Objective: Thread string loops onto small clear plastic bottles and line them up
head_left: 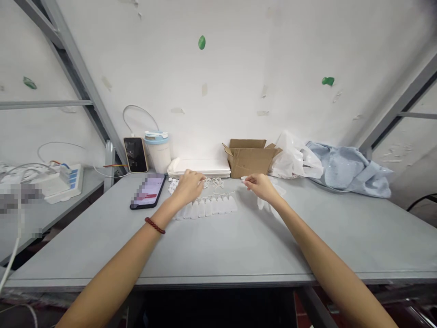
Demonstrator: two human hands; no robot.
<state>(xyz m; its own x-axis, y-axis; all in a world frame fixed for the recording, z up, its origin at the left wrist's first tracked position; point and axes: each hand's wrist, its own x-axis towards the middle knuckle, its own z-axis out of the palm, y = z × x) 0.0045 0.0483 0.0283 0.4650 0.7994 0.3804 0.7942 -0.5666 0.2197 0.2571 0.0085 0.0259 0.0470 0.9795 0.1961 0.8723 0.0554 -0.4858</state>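
Your left hand (188, 186) curves down over the loose cords (214, 182); whether it grips any, you can't tell from here. Your right hand (258, 184) is narrow, fingertips drawn together beside a small white bit, but whether it's held is unclear. Just in front of and between them, the tags (210, 207) lie side by side on the bench (218, 255), cords at their far ends; that row looks set out. Cords behind it lie bunched, and the clear pieces (264, 204) by your right wrist sit outside the row, seemingly unsorted. Beyond stands the open box (252, 163).
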